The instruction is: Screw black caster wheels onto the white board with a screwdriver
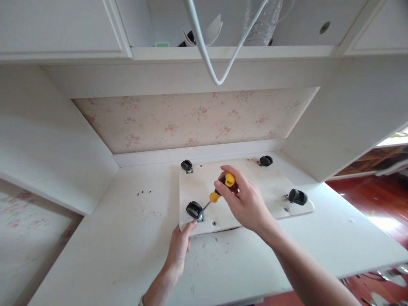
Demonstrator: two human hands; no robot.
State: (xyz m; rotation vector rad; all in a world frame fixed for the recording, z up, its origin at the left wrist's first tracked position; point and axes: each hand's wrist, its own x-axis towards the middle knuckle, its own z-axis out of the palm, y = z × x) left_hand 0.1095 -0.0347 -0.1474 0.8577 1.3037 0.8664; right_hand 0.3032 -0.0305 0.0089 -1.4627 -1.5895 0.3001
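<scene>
My right hand (245,202) is wrapped round a yellow and black screwdriver (215,195). Its shaft slants down to the metal plate of the near-left black caster wheel (194,209). That caster is mounted on a white board (236,212) lying on a white desk. My left hand (182,242) grips the board's near-left corner, the thumb on top beside the caster plate and the other fingers mostly hidden below. More black casters stand at the board's other corners: one far left (186,165), one far right (266,160) and one near right (298,196).
Several small dark screws (143,192) lie on the desk (134,246) left of the board. A white cable (218,80) hangs in front of the upper shelf (236,52). White side panels (344,114) flank the desk. Reddish floor (372,208) shows at the right.
</scene>
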